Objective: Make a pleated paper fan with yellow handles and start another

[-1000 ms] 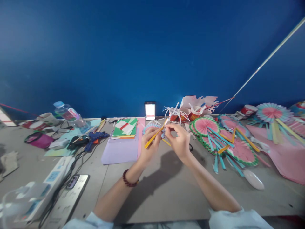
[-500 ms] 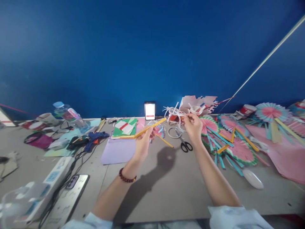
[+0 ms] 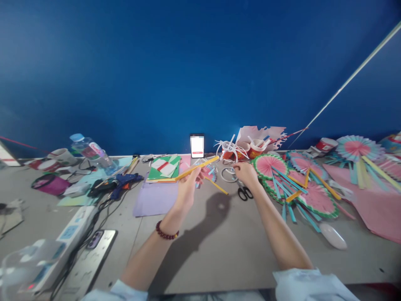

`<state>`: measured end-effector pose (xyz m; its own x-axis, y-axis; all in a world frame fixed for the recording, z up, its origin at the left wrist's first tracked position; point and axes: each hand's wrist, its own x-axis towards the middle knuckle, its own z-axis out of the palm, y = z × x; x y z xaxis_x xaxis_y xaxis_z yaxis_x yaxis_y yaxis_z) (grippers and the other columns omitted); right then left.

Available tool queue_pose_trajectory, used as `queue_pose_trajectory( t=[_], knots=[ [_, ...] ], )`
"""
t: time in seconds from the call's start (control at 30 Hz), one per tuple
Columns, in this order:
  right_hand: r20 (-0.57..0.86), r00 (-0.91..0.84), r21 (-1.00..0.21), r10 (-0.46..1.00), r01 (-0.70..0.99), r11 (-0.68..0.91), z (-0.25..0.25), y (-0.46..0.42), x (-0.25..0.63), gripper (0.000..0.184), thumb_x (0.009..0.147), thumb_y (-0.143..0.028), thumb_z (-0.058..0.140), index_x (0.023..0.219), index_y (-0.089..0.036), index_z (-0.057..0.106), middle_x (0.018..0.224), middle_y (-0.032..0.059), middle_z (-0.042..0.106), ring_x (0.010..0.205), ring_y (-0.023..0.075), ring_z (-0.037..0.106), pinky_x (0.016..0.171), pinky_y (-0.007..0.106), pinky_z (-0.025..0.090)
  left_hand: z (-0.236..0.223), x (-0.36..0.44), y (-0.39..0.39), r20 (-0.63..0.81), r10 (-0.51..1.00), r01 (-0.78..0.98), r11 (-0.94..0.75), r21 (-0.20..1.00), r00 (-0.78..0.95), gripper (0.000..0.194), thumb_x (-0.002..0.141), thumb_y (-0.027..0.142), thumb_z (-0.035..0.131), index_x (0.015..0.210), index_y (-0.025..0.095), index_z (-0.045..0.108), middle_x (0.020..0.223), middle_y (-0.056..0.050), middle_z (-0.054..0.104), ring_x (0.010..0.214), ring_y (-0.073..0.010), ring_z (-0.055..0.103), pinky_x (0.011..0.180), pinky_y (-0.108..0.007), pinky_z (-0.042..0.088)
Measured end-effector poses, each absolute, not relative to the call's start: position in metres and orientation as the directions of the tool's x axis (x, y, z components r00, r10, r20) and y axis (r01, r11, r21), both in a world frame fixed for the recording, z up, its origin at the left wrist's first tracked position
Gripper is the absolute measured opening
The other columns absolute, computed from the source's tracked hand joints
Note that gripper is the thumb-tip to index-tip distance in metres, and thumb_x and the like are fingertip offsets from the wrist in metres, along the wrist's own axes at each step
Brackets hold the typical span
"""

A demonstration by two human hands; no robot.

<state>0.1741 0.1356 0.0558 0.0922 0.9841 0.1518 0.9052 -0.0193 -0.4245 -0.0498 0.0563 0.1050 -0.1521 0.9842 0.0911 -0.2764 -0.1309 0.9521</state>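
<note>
Right hand: yours [image 3: 247, 174] has moved down and inward from beside the red paper cups [image 3: 228, 156] to the white ring [image 3: 228, 181]; its fingers are curled together, but you cannot tell whether they grip anything.
Left hand: yours [image 3: 187, 188] is roughly where it was, fingers closed on the yellow strip [image 3: 205, 163].
Yellow strip: aslant above the table [image 3: 219, 255], held partway along so both ends stick out, probably to keep them exposed.
Scissors: the black handles [image 3: 245, 190] point towards you, just below your right hand, likely within easy reach.
Small pleated fan [image 3: 211, 172]: beyond your left hand and partly hidden, with a second yellow strip [image 3: 221, 188] slanting from it towards you.
Phone [image 3: 197, 146]: upright near the blue wall [image 3: 188, 75], lit screen facing you, presumably for viewing while both hands are busy.
</note>
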Motion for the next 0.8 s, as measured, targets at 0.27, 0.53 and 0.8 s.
queue_pose_trajectory(
  t=[0.27,0.53,0.8],
  knots=[
    [0.167,-0.119,-0.983,0.979,0.061,0.175,0.09,0.112,0.142,0.026,0.075,-0.029,0.059,0.095,-0.021,0.074,0.096,0.0059,0.074,0.079,0.0179,0.068,0.069,0.03,0.055,0.103,-0.048,0.057,0.053,0.99,-0.277,-0.088,0.957,-0.131,0.026,0.074,0.042,0.064,0.069,0.016,0.068,0.065,-0.003,0.06,0.054,-0.0111,0.049,0.049,-0.023,0.041],
    [0.09,-0.107,-0.911,0.99,-0.41,0.039,0.11,0.088,0.115,0.026,0.064,-0.027,0.073,0.09,-0.022,0.076,0.095,0.0045,0.073,0.083,0.0172,0.067,0.073,0.03,0.053,0.099,-0.05,0.059,0.037,0.983,-0.312,-0.094,0.945,-0.182,0.024,0.073,0.039,0.067,0.072,0.015,0.071,0.067,-0.004,0.064,0.054,-0.0098,0.051,0.047,-0.022,0.042],
    [0.127,-0.084,-0.919,0.988,-0.386,0.085,0.111,0.085,0.115,0.026,0.069,-0.029,0.072,0.094,-0.022,0.076,0.096,0.0061,0.074,0.085,0.0185,0.067,0.072,0.031,0.053,0.102,-0.05,0.059,0.05,0.981,-0.312,-0.108,0.944,-0.187,0.022,0.074,0.037,0.067,0.071,0.016,0.072,0.069,-0.004,0.064,0.052,-0.0095,0.05,0.047,-0.023,0.044]
  ],
)
